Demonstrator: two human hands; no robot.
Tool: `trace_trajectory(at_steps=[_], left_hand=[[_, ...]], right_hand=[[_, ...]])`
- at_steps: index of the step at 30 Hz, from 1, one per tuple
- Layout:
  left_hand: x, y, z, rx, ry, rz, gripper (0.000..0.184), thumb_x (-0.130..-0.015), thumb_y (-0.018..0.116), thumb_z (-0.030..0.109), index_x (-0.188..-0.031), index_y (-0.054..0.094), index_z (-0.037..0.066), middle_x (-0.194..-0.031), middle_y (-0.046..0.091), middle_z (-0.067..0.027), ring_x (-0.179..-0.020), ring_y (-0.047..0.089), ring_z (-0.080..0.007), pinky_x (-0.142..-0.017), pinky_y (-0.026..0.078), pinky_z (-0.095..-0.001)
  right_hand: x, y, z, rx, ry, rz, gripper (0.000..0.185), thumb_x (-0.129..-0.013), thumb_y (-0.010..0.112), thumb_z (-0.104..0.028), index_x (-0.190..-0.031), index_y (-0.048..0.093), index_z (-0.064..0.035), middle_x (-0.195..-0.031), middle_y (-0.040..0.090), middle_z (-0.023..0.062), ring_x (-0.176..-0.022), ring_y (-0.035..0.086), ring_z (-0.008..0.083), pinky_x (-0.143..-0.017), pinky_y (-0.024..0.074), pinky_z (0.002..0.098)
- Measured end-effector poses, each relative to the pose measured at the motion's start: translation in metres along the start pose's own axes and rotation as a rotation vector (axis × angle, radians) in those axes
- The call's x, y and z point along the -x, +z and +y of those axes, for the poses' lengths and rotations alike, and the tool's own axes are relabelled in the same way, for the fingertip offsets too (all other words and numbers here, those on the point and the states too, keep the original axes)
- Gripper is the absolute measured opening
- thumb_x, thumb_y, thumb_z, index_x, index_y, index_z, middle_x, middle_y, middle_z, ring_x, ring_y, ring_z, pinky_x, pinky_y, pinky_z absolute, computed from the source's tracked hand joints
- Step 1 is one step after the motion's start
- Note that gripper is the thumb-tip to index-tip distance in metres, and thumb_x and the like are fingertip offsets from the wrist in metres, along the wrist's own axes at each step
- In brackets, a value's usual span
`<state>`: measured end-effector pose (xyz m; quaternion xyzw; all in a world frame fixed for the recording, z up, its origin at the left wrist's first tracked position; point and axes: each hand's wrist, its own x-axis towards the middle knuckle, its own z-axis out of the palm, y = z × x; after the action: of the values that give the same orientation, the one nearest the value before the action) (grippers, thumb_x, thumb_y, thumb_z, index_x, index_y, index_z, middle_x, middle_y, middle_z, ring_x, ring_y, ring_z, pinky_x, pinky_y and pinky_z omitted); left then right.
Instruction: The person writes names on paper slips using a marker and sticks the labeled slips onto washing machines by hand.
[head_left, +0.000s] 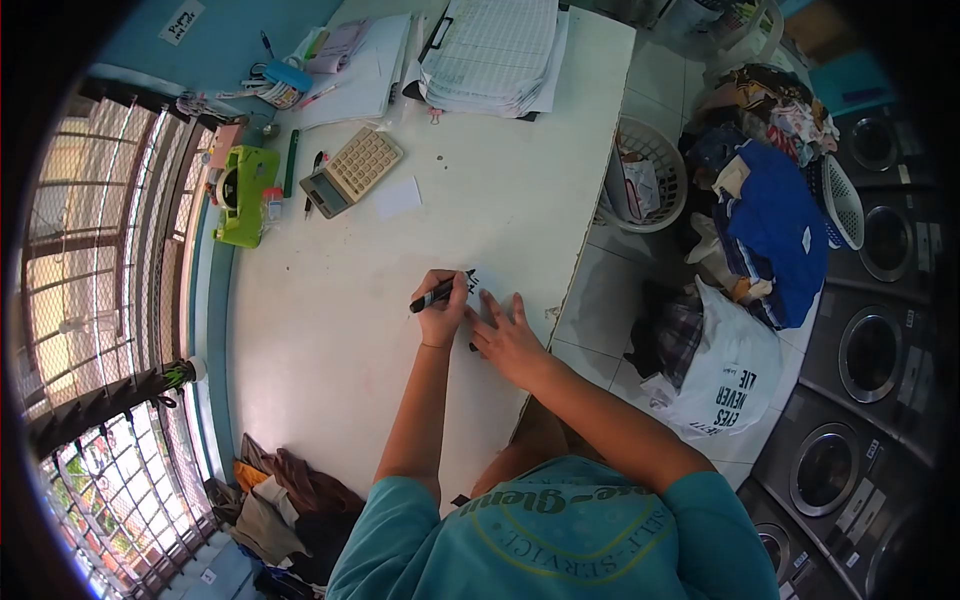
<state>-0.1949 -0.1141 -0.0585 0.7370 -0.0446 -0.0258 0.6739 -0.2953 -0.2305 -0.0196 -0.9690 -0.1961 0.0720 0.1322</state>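
A small white paper [480,281] with black handwriting lies on the white table [320,340]. Wrapped round a black marker [430,296], my left hand [440,310] rests at the paper's left side, with the tip hidden by the fingers or at the writing. My right hand [508,345] lies flat with its fingers spread, the fingertips at the paper's lower right edge. A small dark object, partly hidden, shows beside the right palm.
A calculator [352,172], a blank slip [399,198], a green tape dispenser [246,196] and clipped papers [487,60] lie farther back. Right of the table edge stand a laundry basket [660,175], clothes [775,230] and a white bag [735,365].
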Motion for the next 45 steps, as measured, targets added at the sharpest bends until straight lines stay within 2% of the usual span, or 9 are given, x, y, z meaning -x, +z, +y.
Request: trace_trajectory(at_steps=[2,6,8,18,21,23,26,32,45], left_hand=[[0.0,0.002,-0.004,-0.056,0.04,-0.06,0.008,-0.081,0.064,0.002,-0.078,0.057,0.002,-0.069,0.056,0.0014,-0.062,0.049,-0.0042,-0.058,0.042,-0.0193],[0.0,0.002,-0.009,0.066,0.01,-0.074,0.008,-0.08,0.064,0.001,-0.077,0.057,0.002,-0.069,0.056,0.0013,-0.062,0.049,-0.0039,-0.058,0.042,-0.0191],[0.001,0.0,-0.006,-0.119,0.083,-0.129,0.008,-0.08,0.064,0.001,-0.077,0.056,0.001,-0.07,0.057,0.0005,-0.062,0.049,-0.0036,-0.058,0.042,-0.019],[0.001,0.003,-0.005,-0.086,0.063,-0.086,0.008,-0.08,0.065,0.001,-0.078,0.058,0.001,-0.067,0.058,0.0006,-0.06,0.05,-0.0037,-0.057,0.043,-0.019],[0.002,0.001,-0.003,-0.182,0.101,-0.175,0.006,-0.081,0.064,-0.001,-0.08,0.058,0.001,-0.069,0.059,-0.0006,-0.061,0.051,-0.0045,-0.057,0.043,-0.019],[0.005,0.002,0.0,0.025,-0.015,-0.016,0.009,-0.08,0.064,0.0,-0.077,0.056,0.001,-0.068,0.058,-0.0013,-0.06,0.05,-0.0051,-0.057,0.042,-0.0194],[0.012,0.0,0.004,-0.017,0.107,0.002,0.011,-0.08,0.063,-0.002,-0.074,0.053,0.002,-0.066,0.056,-0.0016,-0.06,0.049,-0.0056,-0.056,0.041,-0.0202],[0.017,-0.001,0.001,-0.115,0.16,-0.03,0.015,-0.076,0.061,-0.003,-0.069,0.05,0.002,-0.061,0.054,-0.0013,-0.056,0.048,-0.0055,-0.053,0.042,-0.0214],[0.015,0.0,-0.005,-0.183,0.198,-0.014,0.014,-0.073,0.064,-0.001,-0.07,0.051,0.004,-0.057,0.052,-0.0026,-0.052,0.047,-0.0071,-0.05,0.041,-0.0225]], right_hand=[[-0.001,-0.001,0.0,0.038,0.001,-0.051,0.032,-0.082,0.06,-0.028,-0.109,0.06,-0.0107,-0.14,0.034,0.0058,-0.135,0.02,0.0396,-0.096,0.0265,0.072],[-0.001,-0.003,0.001,0.045,-0.004,-0.051,0.031,-0.084,0.058,-0.027,-0.109,0.06,-0.0101,-0.139,0.035,0.0058,-0.136,0.02,0.039,-0.096,0.0258,0.0717],[-0.001,-0.004,0.001,0.014,0.003,-0.092,0.03,-0.084,0.057,-0.025,-0.109,0.059,-0.009,-0.139,0.036,0.0059,-0.136,0.02,0.039,-0.097,0.0254,0.0718],[0.0,-0.001,0.0,0.032,0.004,-0.032,0.03,-0.086,0.054,-0.023,-0.111,0.058,-0.0085,-0.138,0.036,0.0063,-0.134,0.023,0.0392,-0.096,0.0254,0.0717],[0.0,-0.003,0.0,0.027,0.007,-0.078,0.03,-0.086,0.055,-0.024,-0.111,0.059,-0.0088,-0.139,0.036,0.006,-0.134,0.024,0.0393,-0.096,0.0261,0.0712],[0.0,-0.004,0.0,0.022,0.002,-0.042,0.028,-0.085,0.056,-0.025,-0.108,0.061,-0.0094,-0.14,0.036,0.0059,-0.134,0.024,0.0398,-0.097,0.0254,0.0707],[-0.001,-0.003,0.0,-0.026,0.025,-0.054,0.027,-0.085,0.057,-0.027,-0.105,0.062,-0.0096,-0.141,0.036,0.0064,-0.133,0.024,0.0431,-0.098,0.0244,0.07],[0.0,-0.001,-0.002,0.01,0.047,-0.056,0.028,-0.084,0.057,-0.026,-0.107,0.063,-0.011,-0.139,0.038,0.0072,-0.131,0.025,0.0491,-0.099,0.0224,0.0699],[-0.001,0.005,-0.001,0.017,0.044,-0.024,0.027,-0.084,0.055,-0.025,-0.106,0.064,-0.0113,-0.133,0.042,0.0066,-0.131,0.025,0.0493,-0.099,0.0232,0.0693]])
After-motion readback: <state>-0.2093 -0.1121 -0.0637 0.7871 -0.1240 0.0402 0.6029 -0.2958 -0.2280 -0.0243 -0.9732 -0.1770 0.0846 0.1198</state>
